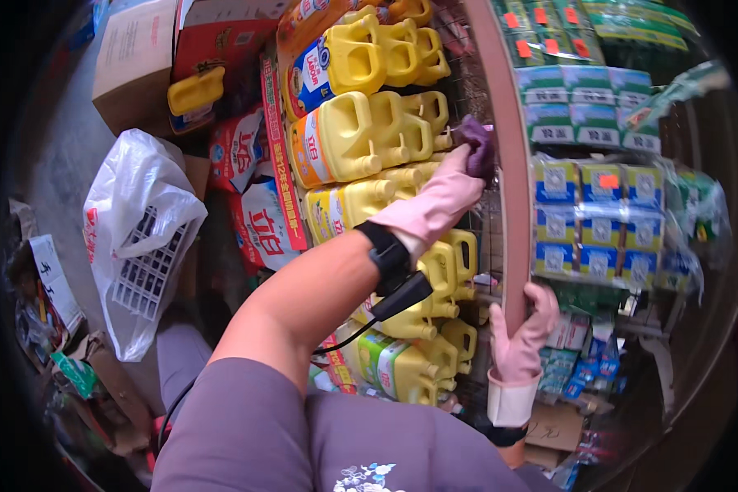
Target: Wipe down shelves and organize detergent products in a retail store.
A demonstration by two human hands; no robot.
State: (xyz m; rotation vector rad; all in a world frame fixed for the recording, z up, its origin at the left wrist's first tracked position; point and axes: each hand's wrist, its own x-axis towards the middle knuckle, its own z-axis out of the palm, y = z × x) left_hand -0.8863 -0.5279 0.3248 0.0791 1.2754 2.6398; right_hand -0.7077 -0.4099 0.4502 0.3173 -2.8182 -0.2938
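Both my hands wear pink gloves. My left hand (459, 176) reaches forward, its fingers closed round a bunched purple cloth (477, 152) next to a long brown shelf strip (508, 139). Nearer to me, my right hand (521, 336) straddles the near end of that strip, thumb on one side and fingers curled on the other. Under and beside my left arm lie yellow jugs (332, 143) with handles, in several rows. A wire mesh (490, 221) shows between the jugs and the strip. A black band and a dark device with a cable sit on my left wrist.
Right of the strip are wrapped stacks of blue-and-yellow packs (599, 217) and green-and-white packs (590, 107). To the left hang a white plastic bag (143, 238) with a grid-like thing in it, red-and-white bags (262, 217) and cardboard boxes (135, 66). A cardboard box (553, 430) stands near my right wrist.
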